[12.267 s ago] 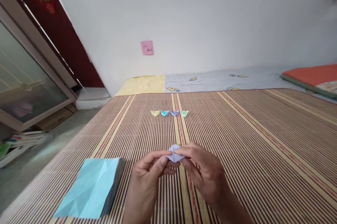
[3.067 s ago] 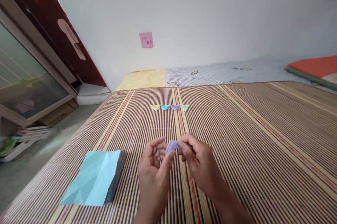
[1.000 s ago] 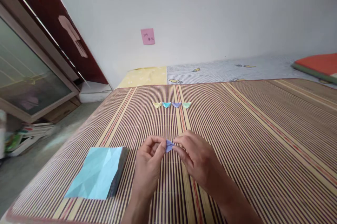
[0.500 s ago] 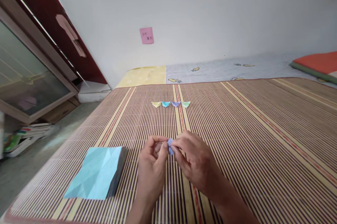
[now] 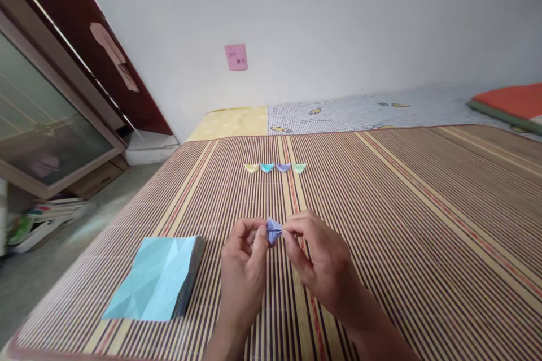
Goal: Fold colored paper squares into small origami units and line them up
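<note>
A small piece of folded purple paper (image 5: 273, 230) is held up between my two hands, over the striped mat. My left hand (image 5: 244, 262) pinches its left side between thumb and fingers. The thumb and forefinger of my right hand (image 5: 318, 253) are closed on its pointed right end. Creases run along the paper toward that tip. Beyond my hands lies a row of small folded paper pieces: yellow (image 5: 251, 168), blue (image 5: 266, 168), purple (image 5: 283, 168) and pale green (image 5: 299, 168).
A stack of light blue paper (image 5: 154, 279) with creases on its top sheet lies to the left of my hands. The bamboo mat (image 5: 381, 208) reaches back to a patterned cloth (image 5: 339, 115) by the wall. An orange and green folded item (image 5: 508, 102) sits at the far right.
My right hand has shifted slightly right, to the pointed end of the purple paper. More of the paper now shows between my hands. The row and the stack stay put.
</note>
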A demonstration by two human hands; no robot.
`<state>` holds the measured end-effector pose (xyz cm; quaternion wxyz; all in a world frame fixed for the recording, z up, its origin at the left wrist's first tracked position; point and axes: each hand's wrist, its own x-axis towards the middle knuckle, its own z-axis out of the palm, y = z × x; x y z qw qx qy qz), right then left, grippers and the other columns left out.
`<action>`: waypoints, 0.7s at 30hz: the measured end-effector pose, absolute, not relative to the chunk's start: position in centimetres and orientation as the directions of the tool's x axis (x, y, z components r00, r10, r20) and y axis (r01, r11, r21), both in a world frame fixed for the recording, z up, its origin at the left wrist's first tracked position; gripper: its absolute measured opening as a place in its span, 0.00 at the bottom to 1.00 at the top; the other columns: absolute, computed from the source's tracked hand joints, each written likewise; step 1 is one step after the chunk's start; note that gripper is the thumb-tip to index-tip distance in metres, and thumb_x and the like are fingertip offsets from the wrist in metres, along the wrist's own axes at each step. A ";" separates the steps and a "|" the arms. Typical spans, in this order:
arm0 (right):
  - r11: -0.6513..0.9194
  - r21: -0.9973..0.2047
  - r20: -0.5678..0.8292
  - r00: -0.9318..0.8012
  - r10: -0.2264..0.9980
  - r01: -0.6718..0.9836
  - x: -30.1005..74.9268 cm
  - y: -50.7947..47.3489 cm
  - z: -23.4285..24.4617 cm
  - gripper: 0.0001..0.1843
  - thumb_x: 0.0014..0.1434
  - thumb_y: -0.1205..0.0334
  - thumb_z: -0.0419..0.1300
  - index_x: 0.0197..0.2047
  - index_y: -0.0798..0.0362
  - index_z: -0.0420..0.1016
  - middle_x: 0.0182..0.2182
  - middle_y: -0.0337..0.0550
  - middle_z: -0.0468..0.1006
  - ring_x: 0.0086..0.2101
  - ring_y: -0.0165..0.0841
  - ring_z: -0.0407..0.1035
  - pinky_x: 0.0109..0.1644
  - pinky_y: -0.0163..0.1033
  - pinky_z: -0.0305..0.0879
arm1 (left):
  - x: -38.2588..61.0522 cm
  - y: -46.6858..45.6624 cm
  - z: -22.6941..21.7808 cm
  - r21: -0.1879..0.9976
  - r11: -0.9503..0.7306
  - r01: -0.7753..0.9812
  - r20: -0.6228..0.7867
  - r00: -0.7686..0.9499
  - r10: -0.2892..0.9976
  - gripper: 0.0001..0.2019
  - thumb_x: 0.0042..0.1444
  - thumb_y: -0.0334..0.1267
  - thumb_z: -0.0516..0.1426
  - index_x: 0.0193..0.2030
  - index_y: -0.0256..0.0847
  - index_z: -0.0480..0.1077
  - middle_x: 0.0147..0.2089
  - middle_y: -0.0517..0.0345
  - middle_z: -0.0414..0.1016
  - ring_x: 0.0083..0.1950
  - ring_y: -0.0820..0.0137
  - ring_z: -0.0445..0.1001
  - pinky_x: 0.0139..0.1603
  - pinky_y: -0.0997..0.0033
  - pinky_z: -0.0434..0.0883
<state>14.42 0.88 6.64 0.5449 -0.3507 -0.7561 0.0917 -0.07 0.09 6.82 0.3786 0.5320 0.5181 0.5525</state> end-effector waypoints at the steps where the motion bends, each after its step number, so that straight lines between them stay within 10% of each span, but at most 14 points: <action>1: 0.739 -0.526 0.762 -0.152 0.629 0.420 14.4 0.9 6.7 0.07 0.69 0.74 0.55 0.42 0.53 0.68 0.35 0.42 0.74 0.36 0.32 0.71 0.38 0.38 0.69 | -0.2 0.2 6.8 0.978 -0.167 0.122 0.184 -0.148 0.972 0.09 0.65 0.45 0.58 0.40 0.42 0.72 0.35 0.60 0.76 0.36 0.70 0.76 0.39 0.70 0.75; 21: 0.718 -0.528 0.753 -0.141 0.642 0.453 14.2 1.0 6.6 0.08 0.68 0.74 0.53 0.40 0.51 0.66 0.33 0.42 0.73 0.34 0.33 0.71 0.37 0.39 0.70 | -0.3 0.3 6.9 0.991 -0.135 0.008 0.135 -0.114 0.984 0.09 0.64 0.42 0.58 0.36 0.41 0.69 0.39 0.55 0.79 0.35 0.69 0.76 0.37 0.70 0.73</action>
